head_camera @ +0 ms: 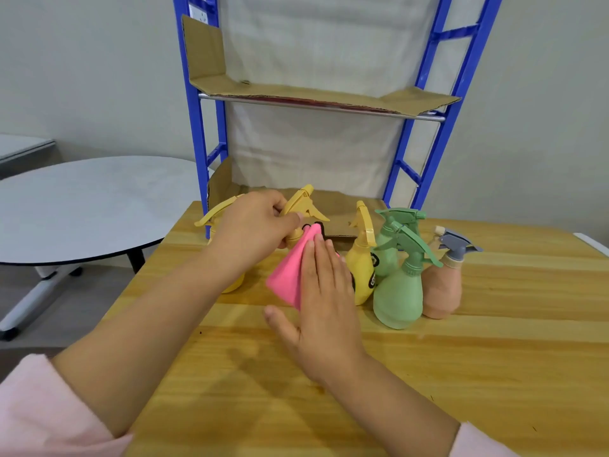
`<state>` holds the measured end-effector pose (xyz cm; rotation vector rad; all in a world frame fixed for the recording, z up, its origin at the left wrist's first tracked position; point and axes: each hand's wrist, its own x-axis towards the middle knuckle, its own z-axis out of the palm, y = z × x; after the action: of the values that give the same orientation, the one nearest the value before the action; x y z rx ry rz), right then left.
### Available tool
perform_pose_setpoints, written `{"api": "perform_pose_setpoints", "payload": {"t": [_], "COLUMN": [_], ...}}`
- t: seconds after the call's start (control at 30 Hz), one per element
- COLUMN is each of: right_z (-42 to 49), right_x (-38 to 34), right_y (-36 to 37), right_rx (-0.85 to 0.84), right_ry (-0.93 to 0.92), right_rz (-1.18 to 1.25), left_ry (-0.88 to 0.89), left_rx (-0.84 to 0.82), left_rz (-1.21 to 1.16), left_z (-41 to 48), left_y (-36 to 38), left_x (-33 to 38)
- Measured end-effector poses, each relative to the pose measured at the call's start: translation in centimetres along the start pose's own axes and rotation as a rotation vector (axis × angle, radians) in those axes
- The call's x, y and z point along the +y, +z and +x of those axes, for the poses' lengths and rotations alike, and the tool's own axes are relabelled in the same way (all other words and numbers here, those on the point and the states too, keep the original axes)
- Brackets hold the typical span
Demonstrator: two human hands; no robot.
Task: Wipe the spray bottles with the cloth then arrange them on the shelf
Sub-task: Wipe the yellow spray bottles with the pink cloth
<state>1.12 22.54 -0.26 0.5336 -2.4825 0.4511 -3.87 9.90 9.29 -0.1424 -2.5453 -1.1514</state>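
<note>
Head view, looking down over a wooden table with pale, glossy planks. Left hand closes around the neck of a yellow spray bottle, just under its trigger head, and holds it upright. Right hand lies flat with fingers straight and together, pressing a pink cloth against the side of that bottle; the cloth hangs in a smooth triangular fold and hides most of the bottle's body. Behind the left wrist stands a second yellow bottle, largely covered by the arm. To the right, close together, stand a third yellow bottle with a dark label, two matte green bottles, and a peach bottle with a grey trigger head; whether neighbouring bottles touch cannot be told. All are pear-shaped plastic. Beyond the table's far edge rises a blue shelf frame; its tiers are lined with creased cardboard, and a metal rail runs along the front of the upper tier. Pale fabric backs the frame. A round grey table stands to the left, apart from the wooden one. Near half of the wooden top lies open below the forearms, and pink sleeves show at the lower corners.
</note>
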Motion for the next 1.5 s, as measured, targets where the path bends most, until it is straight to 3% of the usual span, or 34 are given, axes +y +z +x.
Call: {"api": "perform_pose_setpoints", "payload": {"t": [0.07, 0.23, 0.33, 0.7, 1.0, 1.5], "right_z": [-0.1, 1.1, 1.4, 1.2, 2.3, 2.7], "right_x": [0.1, 0.8, 0.8, 2.8, 3.2, 3.1], "right_y": [-0.3, -0.3, -0.1, 1.1, 0.9, -0.4], "right_rx": [0.003, 0.206, 0.180, 0.251, 0.193, 0.007], "right_ry": [-0.028, 0.075, 0.085, -0.172, -0.128, 0.033], "right_rz": [-0.007, 0.059, -0.082, -0.326, -0.218, 0.177], "left_ry": [-0.042, -0.116, -0.099, -0.194, -0.144, -0.094], "left_rx": [-0.008, -0.010, 0.007, 0.042, -0.004, -0.174], "left_rz": [-0.103, -0.291, -0.295, -0.413, -0.428, -0.516], "left_z": [0.0, -0.2, -0.5, 0.1, -0.3, -0.1], "left_y": [0.0, 0.1, 0.3, -0.6, -0.6, -1.5], "left_x": [-0.2, 0.0, 0.5, 0.0, 0.4, 0.0]}}
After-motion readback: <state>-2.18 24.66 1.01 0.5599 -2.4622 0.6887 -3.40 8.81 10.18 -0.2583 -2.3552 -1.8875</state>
